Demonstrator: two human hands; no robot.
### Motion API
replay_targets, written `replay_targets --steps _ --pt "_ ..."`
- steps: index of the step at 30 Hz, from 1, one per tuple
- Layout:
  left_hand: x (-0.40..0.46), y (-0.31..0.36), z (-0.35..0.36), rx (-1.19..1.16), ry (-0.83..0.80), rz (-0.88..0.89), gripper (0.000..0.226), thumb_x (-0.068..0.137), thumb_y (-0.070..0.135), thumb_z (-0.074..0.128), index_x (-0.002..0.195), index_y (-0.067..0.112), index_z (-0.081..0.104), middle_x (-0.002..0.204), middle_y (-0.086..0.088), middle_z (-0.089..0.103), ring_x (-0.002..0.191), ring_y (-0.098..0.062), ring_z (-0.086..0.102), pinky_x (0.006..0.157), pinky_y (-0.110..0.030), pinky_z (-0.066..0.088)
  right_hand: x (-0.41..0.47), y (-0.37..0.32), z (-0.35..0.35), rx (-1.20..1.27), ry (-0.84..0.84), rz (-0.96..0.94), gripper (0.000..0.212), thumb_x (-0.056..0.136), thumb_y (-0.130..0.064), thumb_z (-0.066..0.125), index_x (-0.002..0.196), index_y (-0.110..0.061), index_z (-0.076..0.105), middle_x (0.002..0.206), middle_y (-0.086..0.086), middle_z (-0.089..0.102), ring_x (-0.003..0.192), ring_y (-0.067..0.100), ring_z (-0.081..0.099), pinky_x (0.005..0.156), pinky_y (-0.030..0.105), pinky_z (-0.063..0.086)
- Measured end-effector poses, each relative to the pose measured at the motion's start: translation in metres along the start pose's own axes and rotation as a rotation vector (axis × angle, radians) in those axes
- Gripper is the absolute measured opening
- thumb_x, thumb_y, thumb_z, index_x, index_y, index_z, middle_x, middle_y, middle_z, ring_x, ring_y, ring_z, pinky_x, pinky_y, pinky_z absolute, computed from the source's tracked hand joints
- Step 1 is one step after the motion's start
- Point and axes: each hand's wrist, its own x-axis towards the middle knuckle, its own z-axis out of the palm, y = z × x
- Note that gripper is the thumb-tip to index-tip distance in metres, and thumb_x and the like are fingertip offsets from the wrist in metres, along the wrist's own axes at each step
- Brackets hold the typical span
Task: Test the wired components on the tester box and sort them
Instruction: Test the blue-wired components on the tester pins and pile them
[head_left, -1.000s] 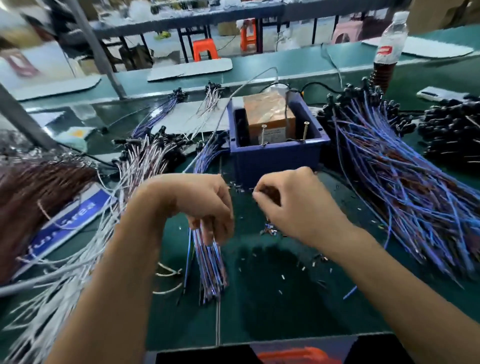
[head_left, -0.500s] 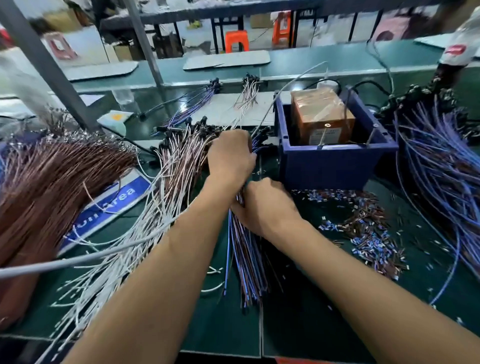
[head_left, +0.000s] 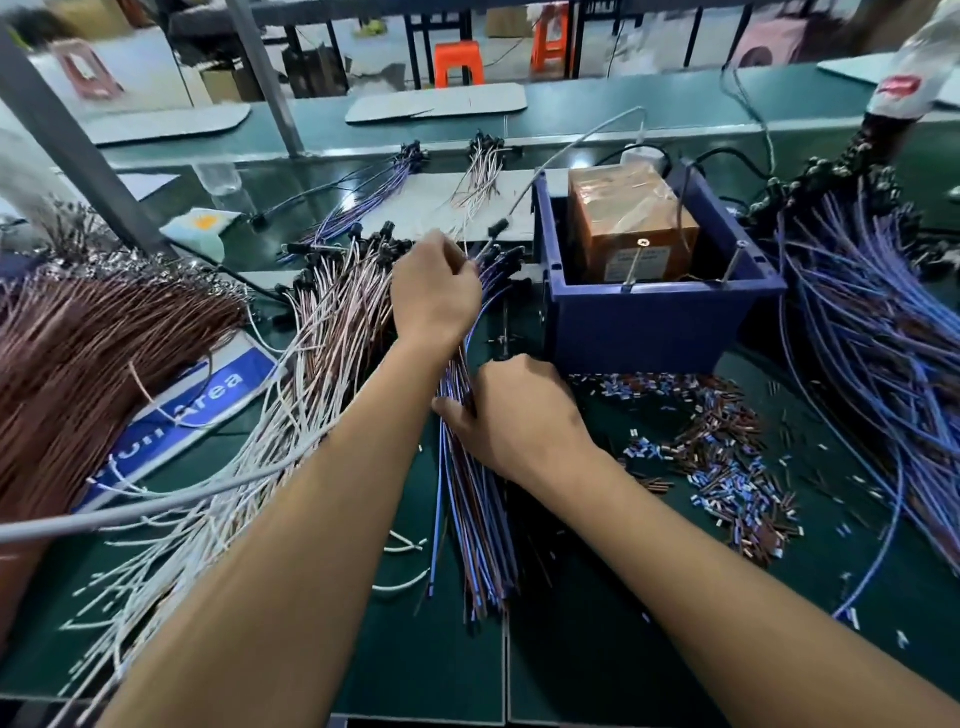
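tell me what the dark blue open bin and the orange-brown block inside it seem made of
Dark blue open bin: likely moulded plastic, with a matte, even colour and thick, squared rim.
Orange-brown block: core material hidden; it looks wrapped in glossy clear tape or film, judging by the wrinkles and glare on top.

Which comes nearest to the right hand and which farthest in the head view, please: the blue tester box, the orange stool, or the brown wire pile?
From the right hand:
1. Blue tester box, just beyond it, slightly right.
2. Brown wire pile, far left on the table.
3. Orange stool, off the table, in the background.
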Motion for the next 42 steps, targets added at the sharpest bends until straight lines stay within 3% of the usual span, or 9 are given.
replay_targets --steps 5,9,13,15,19,22,25,31,42 --pt "-0.021 0.011 -0.015 -0.842 -0.005 -0.216 0.019 0.108 0.008 0.046 0.091 0.011 0.054 0.067 -0.001 0.065 0.055 -0.013 0.062 0.061 -0.030 0.055 0.004 0.007 -0.003 0.320 0.036 0.175 0.053 0.096 -0.066 0.057 0.083 -0.015 0.057 0.079 0.008 0.065 0.074 0.030 0.061 0.064 0.035 0.045" --pt "-0.035 0.033 -0.034 -1.361 -0.144 -0.341 0.027 0.112 0.011 0.034 0.094 0.009 0.053 0.063 -0.001 0.054 0.056 -0.013 0.051 0.056 -0.024 0.049 -0.009 0.008 -0.006 0.601 0.201 0.033 0.039 0.102 -0.038 0.062 0.067 -0.024 0.053 0.052 -0.007 0.048 0.051 0.010 0.043 0.056 0.034 0.032" --pt "-0.037 0.048 -0.060 -1.524 -0.198 -0.339 0.034 0.113 0.023 0.032 0.087 0.014 0.051 0.055 0.006 0.038 0.044 -0.007 0.028 0.039 -0.020 0.025 -0.020 0.011 -0.032 0.843 0.238 -0.014 0.038 0.107 -0.030 0.058 0.072 -0.018 0.067 0.057 -0.008 0.056 0.054 0.010 0.048 0.056 0.035 0.040" --pt "-0.036 0.053 -0.073 -1.513 -0.136 -0.285 0.039 0.113 0.028 0.034 0.079 0.017 0.050 0.052 0.008 0.033 0.042 -0.007 0.021 0.035 -0.021 0.020 -0.024 0.020 -0.054 0.998 0.141 0.007 0.032 0.108 -0.021 0.055 0.081 -0.012 0.071 0.067 0.001 0.064 0.058 0.019 0.055 0.062 0.041 0.053" --pt "-0.047 0.061 -0.082 -1.337 0.076 -0.010 0.035 0.110 0.026 0.043 0.077 0.018 0.050 0.055 0.009 0.037 0.045 -0.008 0.026 0.039 -0.026 0.024 -0.034 0.056 -0.094 1.145 -0.096 -0.010 0.023 0.107 -0.009 0.053 0.101 -0.005 0.075 0.065 0.000 0.064 0.054 0.015 0.057 0.056 0.029 0.054" --pt "-0.077 0.065 -0.063 -0.723 0.402 0.479 0.022 0.103 0.011 0.054 0.081 0.014 0.053 0.064 0.008 0.045 0.052 -0.008 0.038 0.049 -0.029 0.032 -0.046 0.091 -0.115 0.892 -0.048 -0.074 0.014 0.103 -0.010 0.062 0.100 -0.010 0.076 0.068 0.001 0.072 0.049 0.011 0.055 0.049 0.019 0.048" --pt "-0.111 0.064 -0.031 -0.320 0.277 0.789 0.020 0.099 0.009 0.058 0.081 0.001 0.058 0.070 0.000 0.050 0.059 -0.015 0.045 0.054 -0.028 0.037 -0.051 0.123 -0.122 0.491 0.042 -0.088 0.013 0.098 -0.017 0.071 0.087 -0.020 0.076 0.066 -0.006 0.075 0.048 0.003 0.059 0.052 0.014 0.044" --pt "-0.139 0.063 0.014 -0.098 -0.081 0.813 0.008 0.095 0.009 0.062 0.102 0.006 0.065 0.108 -0.007 0.061 0.078 -0.038 0.061 0.055 -0.047 0.051 -0.053 0.152 -0.115 0.499 0.043 -0.087 0.021 0.097 -0.016 0.071 0.078 -0.023 0.075 0.062 -0.007 0.072 0.052 -0.001 0.059 0.054 0.010 0.041" --pt "-0.129 0.040 0.025 -0.065 -0.094 0.673 0.006 0.096 0.010 0.063 0.098 0.007 0.068 0.085 -0.005 0.066 0.070 -0.036 0.062 0.058 -0.046 0.052 -0.064 0.196 -0.096 0.683 0.183 0.025 0.005 0.090 -0.018 0.078 0.086 -0.020 0.079 0.074 -0.004 0.078 0.071 0.010 0.075 0.067 0.016 0.055"
